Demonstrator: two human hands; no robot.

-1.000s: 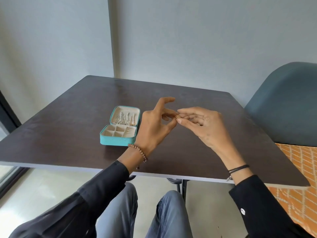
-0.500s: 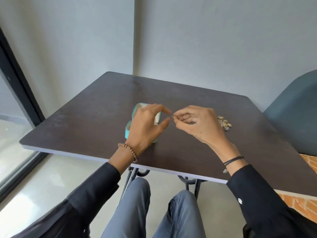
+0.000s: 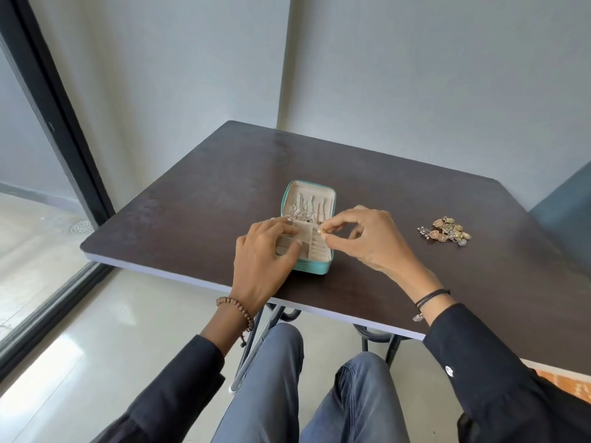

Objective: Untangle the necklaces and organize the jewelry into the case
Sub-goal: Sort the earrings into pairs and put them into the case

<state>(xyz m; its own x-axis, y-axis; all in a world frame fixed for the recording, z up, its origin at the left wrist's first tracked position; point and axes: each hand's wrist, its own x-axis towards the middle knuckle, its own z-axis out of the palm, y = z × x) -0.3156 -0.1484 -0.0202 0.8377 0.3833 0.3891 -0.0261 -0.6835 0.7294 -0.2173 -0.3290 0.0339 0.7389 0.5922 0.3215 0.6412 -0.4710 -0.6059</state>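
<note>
Tabletop (image 3: 192, 219): gold piece (image 3: 320, 231) between right fingers (image 3: 339, 222)

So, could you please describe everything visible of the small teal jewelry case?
The small teal jewelry case lies open on the dark brown table, near its front edge. Its lining looks cream. The lid is swung back, holding thin silvery pieces; the base is split into small compartments. The left hand rests on the base's left side; the right hand pinches a small gold piece above it.
</note>
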